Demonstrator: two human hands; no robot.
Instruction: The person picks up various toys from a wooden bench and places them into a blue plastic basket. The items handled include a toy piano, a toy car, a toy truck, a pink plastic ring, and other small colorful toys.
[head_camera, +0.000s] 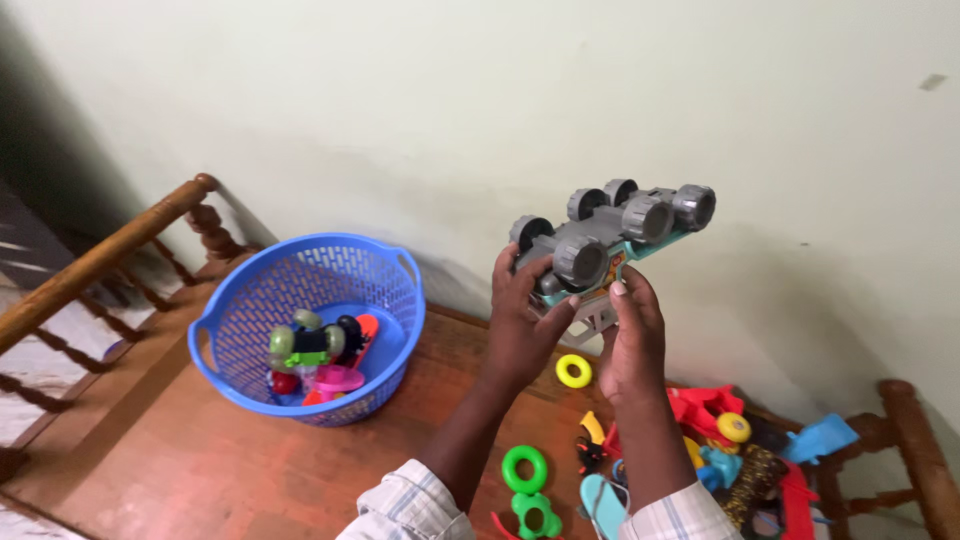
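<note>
Together, two hands, left and right, grip one grey six-wheeled toy truck above one blue basket.

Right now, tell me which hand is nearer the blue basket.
Left. The left hand grips the grey toy truck on the side toward the blue basket; the right hand holds the truck's far side, farther from the basket.

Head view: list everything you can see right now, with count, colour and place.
toy truck: one, grey wheels, teal body, held up before the wall
basket: one, blue, left on the wooden surface, holding several toys
yellow ring: one, below the truck
green ring: one, near the bottom edge
toy pile: several, mixed red, blue, yellow, lower right
wooden railing: one, brown, far left
left hand, right hand: both gripping the truck
</note>
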